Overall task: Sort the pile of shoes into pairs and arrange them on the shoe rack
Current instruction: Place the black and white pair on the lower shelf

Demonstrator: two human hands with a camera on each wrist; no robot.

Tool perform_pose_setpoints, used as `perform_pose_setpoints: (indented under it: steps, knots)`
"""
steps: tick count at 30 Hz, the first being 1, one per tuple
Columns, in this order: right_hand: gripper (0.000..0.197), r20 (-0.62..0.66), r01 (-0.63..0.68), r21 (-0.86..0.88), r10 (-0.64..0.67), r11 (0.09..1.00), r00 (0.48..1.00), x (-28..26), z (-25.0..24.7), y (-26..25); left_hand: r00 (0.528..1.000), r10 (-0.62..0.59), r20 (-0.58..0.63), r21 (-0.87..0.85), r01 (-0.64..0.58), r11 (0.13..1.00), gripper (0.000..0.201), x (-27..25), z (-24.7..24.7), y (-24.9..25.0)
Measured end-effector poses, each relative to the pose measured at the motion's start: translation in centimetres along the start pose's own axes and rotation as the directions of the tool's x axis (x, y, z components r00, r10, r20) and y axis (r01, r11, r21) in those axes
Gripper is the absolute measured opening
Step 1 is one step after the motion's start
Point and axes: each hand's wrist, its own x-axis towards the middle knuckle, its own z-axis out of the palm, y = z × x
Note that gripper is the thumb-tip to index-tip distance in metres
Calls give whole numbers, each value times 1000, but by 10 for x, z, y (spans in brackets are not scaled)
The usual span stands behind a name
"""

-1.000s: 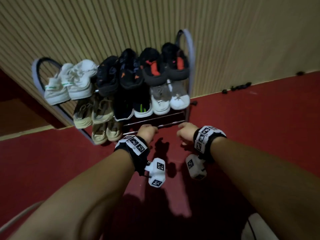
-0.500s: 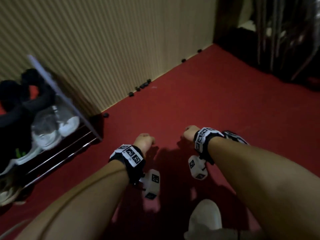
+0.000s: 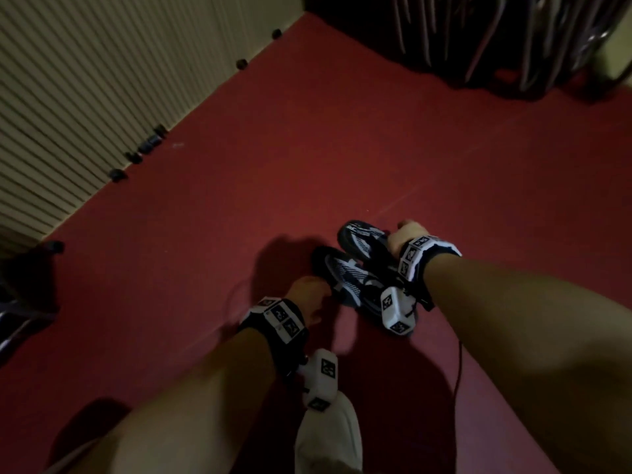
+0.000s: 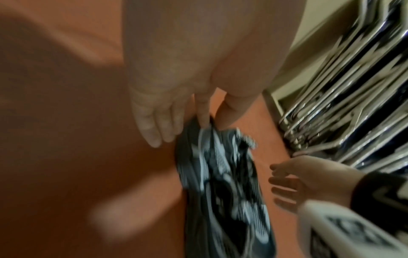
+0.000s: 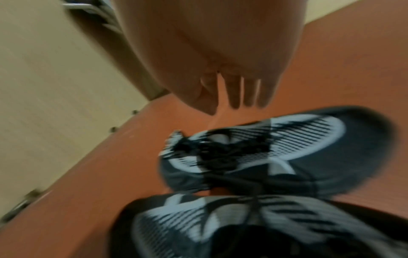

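Observation:
Two black-and-white patterned sneakers lie side by side on the red floor, the near sneaker (image 3: 345, 278) and the far sneaker (image 3: 359, 236). My left hand (image 3: 307, 289) reaches the near one. In the blurred left wrist view the left hand (image 4: 189, 125) has straight fingers, with forefinger and thumb touching the sneaker's (image 4: 220, 174) rim. My right hand (image 3: 407, 232) hovers over the far sneaker; the right wrist view shows the right hand (image 5: 238, 99) with straight fingers, just clear of the sneaker (image 5: 287, 148). Only a dark corner of the shoe rack (image 3: 13, 323) shows at the left edge.
A ribbed beige wall (image 3: 85, 97) runs along the left, with small black objects (image 3: 147, 148) at its foot. Stacked folding chairs (image 3: 513, 39) stand at the top right. A thin cable (image 3: 458, 364) lies on the floor. A white shoe (image 3: 328, 436) sits at the bottom edge.
The view has swung right, away from the filled rack. Both hands have moved from the rack's front rail across the floor to the black-and-white sneakers and have opened.

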Motion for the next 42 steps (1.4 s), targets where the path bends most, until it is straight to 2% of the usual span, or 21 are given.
perform_pose_setpoints:
  steps: [2, 5, 8, 11, 13, 16, 19, 22, 25, 28, 29, 31, 32, 34, 36, 37, 39, 41, 42]
  knots:
    - [42, 63, -40, -90, 45, 995, 997, 10, 2, 15, 998, -38, 47, -59, 41, 997, 16, 6, 11, -3]
    - [40, 168, -20, -177, 51, 984, 984, 18, 12, 29, 993, -57, 101, -85, 66, 994, 21, 11, 30, -7]
    - [45, 227, 32, -443, 78, 896, 971, 20, 24, 34, 990, -47, 131, -91, 60, 994, 25, 19, 34, -13]
    - [58, 310, 109, -531, 72, 840, 948, 56, 39, 47, 989, -62, 137, -105, 77, 991, 29, 23, 28, -19]
    - [59, 361, 110, -514, 98, 851, 928, 53, 38, 46, 991, -72, 112, -143, 87, 986, 34, 23, 20, -20]
    - [56, 437, 159, -401, 36, 902, 899, 16, 23, 29, 998, -58, 25, -232, 62, 971, 42, 23, 8, -23]
    - [53, 480, 126, -284, 27, 951, 877, -7, 21, 16, 998, -22, -62, -314, 2, 949, 56, 23, -2, -27]
    - [54, 556, 168, -263, 7, 950, 831, -24, 24, 3, 987, 38, -159, -335, -90, 938, 55, 19, -13, -31]
    - [57, 618, 203, -162, -61, 966, 784, -30, 29, -13, 972, 105, -211, -303, -168, 938, 52, 13, -27, -33]
    - [47, 642, 258, -129, -118, 957, 758, -37, 39, -37, 953, 137, -270, -266, -210, 941, 45, 3, -53, -37]
    - [51, 652, 296, -136, -140, 945, 745, -39, 45, -45, 952, 127, -277, -271, -204, 941, 47, -1, -64, -40]
    - [77, 669, 288, -98, -151, 952, 728, -41, 62, -62, 945, 113, -306, -250, -194, 949, 54, -9, -88, -48]
    - [80, 666, 281, -87, -154, 956, 730, -47, 68, -73, 935, 115, -335, -229, -199, 953, 57, -15, -101, -53]
    - [62, 633, 322, -67, -209, 945, 746, -70, 76, -102, 917, 115, -382, -223, -212, 951, 59, -29, -132, -63]
    - [54, 630, 343, -15, -258, 939, 733, -93, 83, -127, 916, 115, -384, -257, -226, 939, 59, -50, -160, -73]
    - [50, 658, 353, 7, -270, 936, 703, -109, 85, -140, 917, 109, -384, -265, -222, 938, 62, -63, -174, -77]
    - [42, 728, 403, 69, -322, 913, 605, -128, 98, -161, 920, 96, -380, -327, -230, 917, 76, -90, -200, -88]
    - [42, 754, 462, 62, -345, 884, 559, -141, 117, -179, 912, 67, -404, -341, -218, 914, 91, -123, -225, -100]
    - [46, 763, 458, 57, -334, 887, 553, -150, 125, -186, 908, 67, -415, -328, -217, 920, 94, -140, -235, -106]
